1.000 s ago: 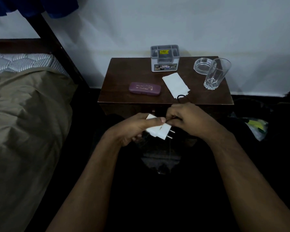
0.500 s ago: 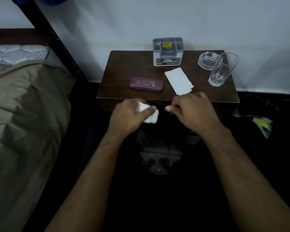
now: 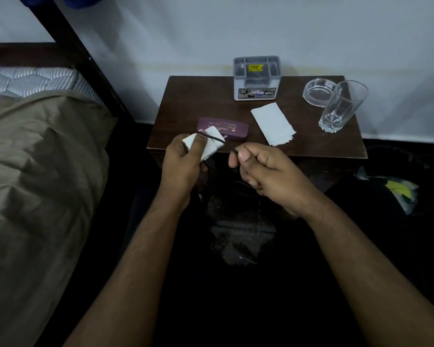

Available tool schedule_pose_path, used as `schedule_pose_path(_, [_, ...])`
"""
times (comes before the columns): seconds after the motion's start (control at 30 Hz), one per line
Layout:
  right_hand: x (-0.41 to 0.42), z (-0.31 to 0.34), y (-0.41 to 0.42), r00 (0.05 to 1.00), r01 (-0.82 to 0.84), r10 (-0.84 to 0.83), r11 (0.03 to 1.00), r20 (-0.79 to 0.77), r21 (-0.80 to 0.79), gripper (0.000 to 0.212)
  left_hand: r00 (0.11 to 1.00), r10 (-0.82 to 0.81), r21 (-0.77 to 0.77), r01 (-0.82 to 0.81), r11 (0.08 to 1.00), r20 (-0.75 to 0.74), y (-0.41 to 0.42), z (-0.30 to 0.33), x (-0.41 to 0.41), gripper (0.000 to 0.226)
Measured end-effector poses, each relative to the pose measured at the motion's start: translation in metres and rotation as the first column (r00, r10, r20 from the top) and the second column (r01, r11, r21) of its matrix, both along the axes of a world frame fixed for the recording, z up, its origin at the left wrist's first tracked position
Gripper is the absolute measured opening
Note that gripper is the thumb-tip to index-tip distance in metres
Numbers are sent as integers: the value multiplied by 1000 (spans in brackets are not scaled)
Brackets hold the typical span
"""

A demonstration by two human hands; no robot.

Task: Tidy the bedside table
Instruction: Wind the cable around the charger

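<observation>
While the left hand (image 3: 183, 159) grips a white charger block (image 3: 206, 144), fingers and thumb curled round it, the right hand (image 3: 263, 169) pinches a thin black cable (image 3: 214, 139) between thumb and forefinger, the cable running taut across the block's top face. Both hands hover just in front of the bedside table (image 3: 186, 106), at its 7 o'clock edge, so the charger is in hand and not on the surface. I judge the cable is being wound round the block, a step under way and not finished; how many turns are on I cannot tell.

The rest of the tidying looks undone. On the dark wooden top, a purple glasses case (image 3: 233, 126) lies at 7 o'clock, partly behind the block. A white paper slip (image 3: 272, 123) lies loose near the centre, toward 5 o'clock. A grey organiser box (image 3: 256, 77), its compartments apparently empty, stands at 12 o'clock against the wall. A glass ashtray (image 3: 316, 92) sits at 2 o'clock, with a clear tumbler (image 3: 341, 106) just beside it, toward 3 o'clock.

The room is dim. A pale wall (image 3: 236, 26) backs the table, a bed with an olive cover (image 3: 35, 171) fills the 9 o'clock side, and a crumpled bag (image 3: 398, 191) lies on the dark floor at 4 o'clock.
</observation>
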State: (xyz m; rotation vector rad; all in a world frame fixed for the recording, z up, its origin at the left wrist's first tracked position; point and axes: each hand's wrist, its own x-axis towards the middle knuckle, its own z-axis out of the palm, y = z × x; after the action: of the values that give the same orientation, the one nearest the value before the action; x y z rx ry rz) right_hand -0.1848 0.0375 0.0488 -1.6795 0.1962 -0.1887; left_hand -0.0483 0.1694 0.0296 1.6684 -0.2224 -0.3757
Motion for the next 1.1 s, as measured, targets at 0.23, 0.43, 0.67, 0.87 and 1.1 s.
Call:
schedule_pose_path(0.23, [-8,4,-9,987,-131,132,991,-88,18,33,965,-73,-180,27,983,-253,3,2,4,20])
schedule_pose_path(0.43, [-14,-6,-13,915,-296,296,954,-274,44,35,929,-124,-371,-15,929,-347,4,6,3,16])
schedule_pose_path(0.67, [-7,-18,-15,932,-241,90,878,-352,-413,37,812,-405,-317,286,904,-421,5,11,-10,47])
schedule_pose_path(0.87, [-4,-21,-31,959,-22,-170,755,-229,-655,31,800,-585,-18,588,809,-133,8,8,-19,31])
schedule_pose_path(1.1, [-2,-25,-29,919,212,-364,783,-154,-584,42,733,-662,460,539,705,156,6,1,-26,16])
